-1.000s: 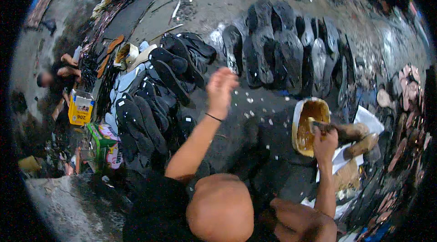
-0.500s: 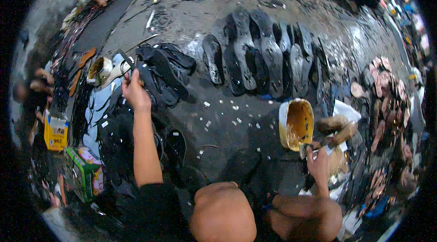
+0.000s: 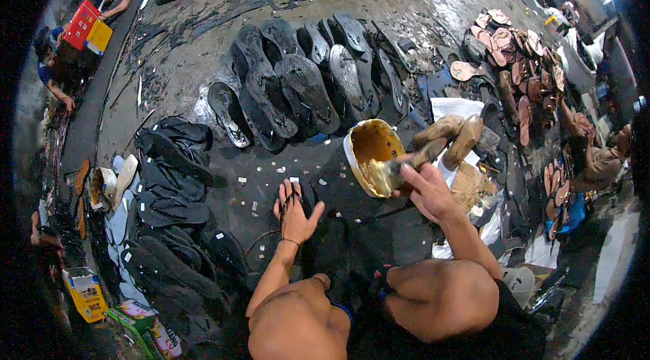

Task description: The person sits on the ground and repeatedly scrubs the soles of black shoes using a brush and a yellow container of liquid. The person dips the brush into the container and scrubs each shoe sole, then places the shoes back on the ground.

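Observation:
My left hand [image 3: 298,219] is low over the floor at a black thong sandal [image 3: 309,193]. Its thin dark straps cross the fingers, while the thumb stands out to the side; the sandal's underside is hidden. My right hand [image 3: 433,191] grips a brush [image 3: 389,176] whose bristles are coated in pale yellowish paste. That brush tip rests at the near right rim of a white tub [image 3: 351,150], stained amber inside. Just beyond my right hand lie wooden shoe lasts [image 3: 464,140] on white sheets. My bare knees frame the lower edge.
Rows of black soles [image 3: 301,86] lie ahead. Black strapped sandals [image 3: 169,170] are piled at left, near a yellow box [image 3: 86,294]. Pinkish sandals [image 3: 501,42] cover the far right. Small white scraps dot the floor. Other people [image 3: 54,69] sit at the far left and right.
My left hand has come from the sandal pile at left to the middle, with a black sandal at it. The brush has moved to the tub rim. The view has turned rightward.

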Available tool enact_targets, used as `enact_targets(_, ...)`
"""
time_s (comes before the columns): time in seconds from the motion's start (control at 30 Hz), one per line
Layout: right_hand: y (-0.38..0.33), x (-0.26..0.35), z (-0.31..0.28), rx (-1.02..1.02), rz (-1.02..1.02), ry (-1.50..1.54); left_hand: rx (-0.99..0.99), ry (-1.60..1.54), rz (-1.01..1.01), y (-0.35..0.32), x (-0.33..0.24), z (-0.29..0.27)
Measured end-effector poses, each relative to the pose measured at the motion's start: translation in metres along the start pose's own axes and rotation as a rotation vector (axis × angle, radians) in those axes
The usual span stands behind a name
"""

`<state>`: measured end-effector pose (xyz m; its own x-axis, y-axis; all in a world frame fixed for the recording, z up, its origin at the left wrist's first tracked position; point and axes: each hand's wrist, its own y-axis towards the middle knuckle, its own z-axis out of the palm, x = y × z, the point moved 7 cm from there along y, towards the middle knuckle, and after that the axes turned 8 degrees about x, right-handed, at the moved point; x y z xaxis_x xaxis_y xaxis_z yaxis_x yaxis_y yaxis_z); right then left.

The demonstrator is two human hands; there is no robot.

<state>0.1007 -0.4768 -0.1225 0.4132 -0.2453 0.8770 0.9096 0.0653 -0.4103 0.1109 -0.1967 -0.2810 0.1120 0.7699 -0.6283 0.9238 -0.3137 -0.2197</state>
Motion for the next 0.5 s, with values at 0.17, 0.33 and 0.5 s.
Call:
enact_targets(0.17,0.041,0.044,0.087,0.149,-0.492,-0.565,0.219,-1.765,-0.145,0.035,-0.001,-0.031)
enact_targets(0.33,0.027,0.024,0.139,0.505,-0.722,-0.595,0.282,-1.82,-0.128,0.041,-0.031,-0.061)
enact_targets(0.5,0.095,0.054,0.07,-0.057,-0.501,-0.581,0.404,-2.022,-0.001,0.013,-0.057,-0.062)
